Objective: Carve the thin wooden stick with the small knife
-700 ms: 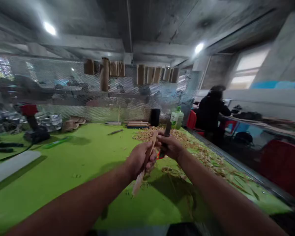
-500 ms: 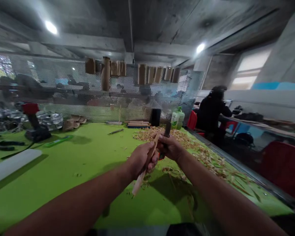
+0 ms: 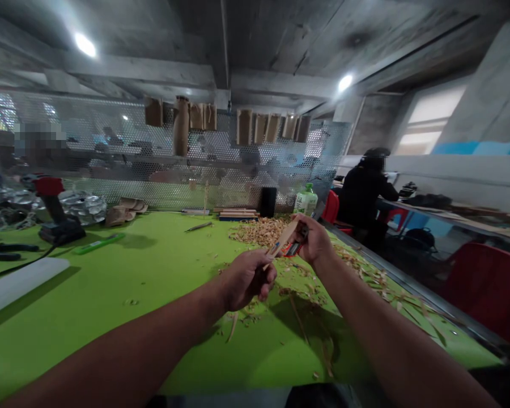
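My left hand [image 3: 247, 279] is closed around the lower end of a thin wooden stick [image 3: 284, 241], which slants up and to the right above the green table [image 3: 123, 283]. My right hand [image 3: 312, 241] is closed on a knife with a red handle [image 3: 292, 249], held against the upper part of the stick. The blade is mostly hidden by the stick and my fingers. Wood shavings [image 3: 259, 229] lie in a heap just beyond both hands and trail along the table's right side.
A red and black power tool [image 3: 55, 212] and a green cutter [image 3: 96, 245] lie at the left, a white board [image 3: 19, 283] nearer. A green bottle [image 3: 306, 201] stands by the mesh screen [image 3: 110, 164]. A person in black [image 3: 368, 192] sits at the right.
My right hand has moved up and to the right along the stick with the knife. The stick now tilts more towards the right, and my left hand has shifted slightly lower.
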{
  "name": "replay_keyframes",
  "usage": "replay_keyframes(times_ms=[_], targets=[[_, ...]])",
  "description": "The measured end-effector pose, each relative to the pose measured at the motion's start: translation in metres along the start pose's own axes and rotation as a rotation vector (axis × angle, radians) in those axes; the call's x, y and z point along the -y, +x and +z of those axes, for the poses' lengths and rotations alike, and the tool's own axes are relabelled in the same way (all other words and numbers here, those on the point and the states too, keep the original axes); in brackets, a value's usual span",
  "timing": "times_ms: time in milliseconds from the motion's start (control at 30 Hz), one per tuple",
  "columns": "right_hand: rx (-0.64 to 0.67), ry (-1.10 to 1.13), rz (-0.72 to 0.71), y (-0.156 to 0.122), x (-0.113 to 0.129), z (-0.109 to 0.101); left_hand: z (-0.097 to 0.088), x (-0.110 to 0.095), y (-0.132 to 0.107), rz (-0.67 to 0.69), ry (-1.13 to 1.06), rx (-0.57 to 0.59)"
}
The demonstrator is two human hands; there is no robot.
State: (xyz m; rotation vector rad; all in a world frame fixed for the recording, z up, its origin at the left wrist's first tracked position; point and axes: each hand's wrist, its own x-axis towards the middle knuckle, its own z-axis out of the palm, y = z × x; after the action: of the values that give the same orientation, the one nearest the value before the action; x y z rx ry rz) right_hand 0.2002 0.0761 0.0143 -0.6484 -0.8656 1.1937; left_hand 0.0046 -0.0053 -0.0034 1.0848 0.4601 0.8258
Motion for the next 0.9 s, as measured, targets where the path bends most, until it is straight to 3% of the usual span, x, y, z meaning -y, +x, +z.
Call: replay_keyframes(times_ms=[200,400,533,700,800,900], targets=[[0.068,0.012,-0.019,-0.006,0.001,0.002,-0.012,-0.015,0.005,0.319,-0.181,-0.269],[0.304,-0.161,0.072,-0.022,-0.004,0.013,-0.030,-0.029,0.015,0.443,-0.218,-0.335],[0.463,-0.311,0.233,-0.034,-0.024,0.025,-0.030,-0.018,0.023,0.392,-0.151,-0.342],[0.492,-0.349,0.236,-0.040,-0.041,0.031,-0.026,-0.009,0.024,0.323,-0.100,-0.340],[0.447,-0.449,0.173,-0.036,-0.038,0.027,-0.027,-0.016,0.022,0.292,-0.122,-0.366],[0.310,-0.566,0.053,-0.031,-0.034,0.024,-0.028,-0.021,0.019,0.219,-0.143,-0.319]])
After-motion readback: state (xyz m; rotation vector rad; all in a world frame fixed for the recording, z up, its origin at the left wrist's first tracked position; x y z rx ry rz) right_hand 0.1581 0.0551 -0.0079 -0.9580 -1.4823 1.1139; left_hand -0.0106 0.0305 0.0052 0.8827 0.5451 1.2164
